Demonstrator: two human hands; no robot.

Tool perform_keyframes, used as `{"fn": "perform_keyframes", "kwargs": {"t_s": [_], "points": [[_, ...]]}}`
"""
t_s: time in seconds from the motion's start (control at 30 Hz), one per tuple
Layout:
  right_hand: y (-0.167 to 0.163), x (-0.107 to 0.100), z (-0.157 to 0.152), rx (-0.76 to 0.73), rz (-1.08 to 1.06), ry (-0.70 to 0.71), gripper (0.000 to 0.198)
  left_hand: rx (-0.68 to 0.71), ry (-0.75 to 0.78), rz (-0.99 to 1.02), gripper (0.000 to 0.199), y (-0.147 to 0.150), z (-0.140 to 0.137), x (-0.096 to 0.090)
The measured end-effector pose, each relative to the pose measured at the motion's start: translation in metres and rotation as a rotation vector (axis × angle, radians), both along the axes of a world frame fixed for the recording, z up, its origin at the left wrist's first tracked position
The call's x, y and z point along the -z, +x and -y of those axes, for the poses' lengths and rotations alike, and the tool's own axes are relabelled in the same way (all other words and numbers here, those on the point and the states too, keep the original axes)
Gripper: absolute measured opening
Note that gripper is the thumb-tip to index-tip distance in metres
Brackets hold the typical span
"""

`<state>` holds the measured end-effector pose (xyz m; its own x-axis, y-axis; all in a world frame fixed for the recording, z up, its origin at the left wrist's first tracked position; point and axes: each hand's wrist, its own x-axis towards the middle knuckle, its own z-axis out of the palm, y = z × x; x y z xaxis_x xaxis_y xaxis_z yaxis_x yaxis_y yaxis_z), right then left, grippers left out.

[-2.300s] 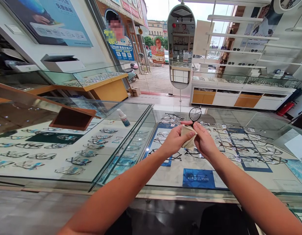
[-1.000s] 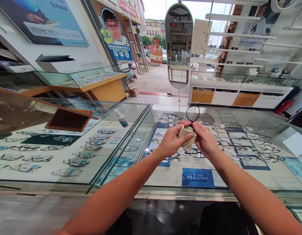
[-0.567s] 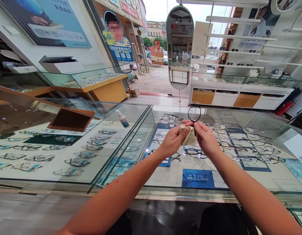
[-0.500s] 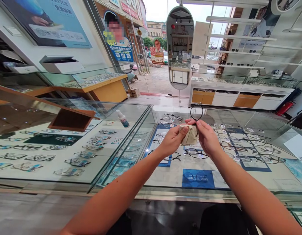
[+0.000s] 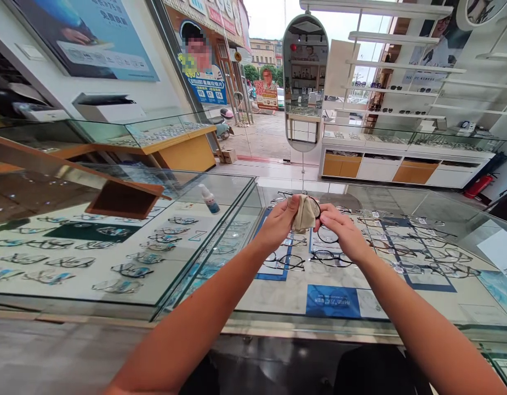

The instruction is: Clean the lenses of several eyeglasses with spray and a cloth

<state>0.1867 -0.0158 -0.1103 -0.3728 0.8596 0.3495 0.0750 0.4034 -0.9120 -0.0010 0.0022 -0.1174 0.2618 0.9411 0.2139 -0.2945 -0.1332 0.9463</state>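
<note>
My left hand (image 5: 279,220) is closed on a beige cleaning cloth (image 5: 304,215), which is folded over one lens of a pair of dark round-framed eyeglasses (image 5: 328,235). The fingers of my right hand (image 5: 342,228) pinch the frame near its middle. One rim shows beside the cloth and the other hangs below my right fingers. Both hands are held above the glass display case, close together. Part of the eyeglasses is hidden by the cloth and my fingers.
Rows of eyeglasses (image 5: 329,257) lie inside the glass case (image 5: 253,323). A small spray bottle (image 5: 209,199) stands on the glass at left, beside a brown-framed tilted mirror (image 5: 125,198). An oval standing mirror (image 5: 306,82) is ahead, with shelves at right.
The eyeglasses have turned: the rim that stood above my hands now hangs below my right fingers. Both hands and the cloth have shifted; the cloth now covers the other lens.
</note>
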Motion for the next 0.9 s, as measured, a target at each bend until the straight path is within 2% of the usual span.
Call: {"fn": "perform_keyframes", "kwargs": {"t_s": [0.3,0.6,0.77,0.9], "points": [[-0.006,0.009,-0.002,-0.017,0.086,0.065,0.043,0.061,-0.032,0.073,0.060,-0.005,-0.004,0.001],[-0.009,0.009,0.000,-0.040,-0.062,-0.065,0.052,0.212,-0.024,0.098,0.049,0.000,-0.002,0.001],[-0.013,0.013,0.001,-0.092,-0.114,-0.140,0.055,0.155,0.002,0.090,0.049,0.005,0.004,-0.002],[-0.016,0.011,0.005,-0.123,-0.088,-0.088,0.056,0.038,0.021,0.102,0.053,0.009,0.010,-0.005]]}}
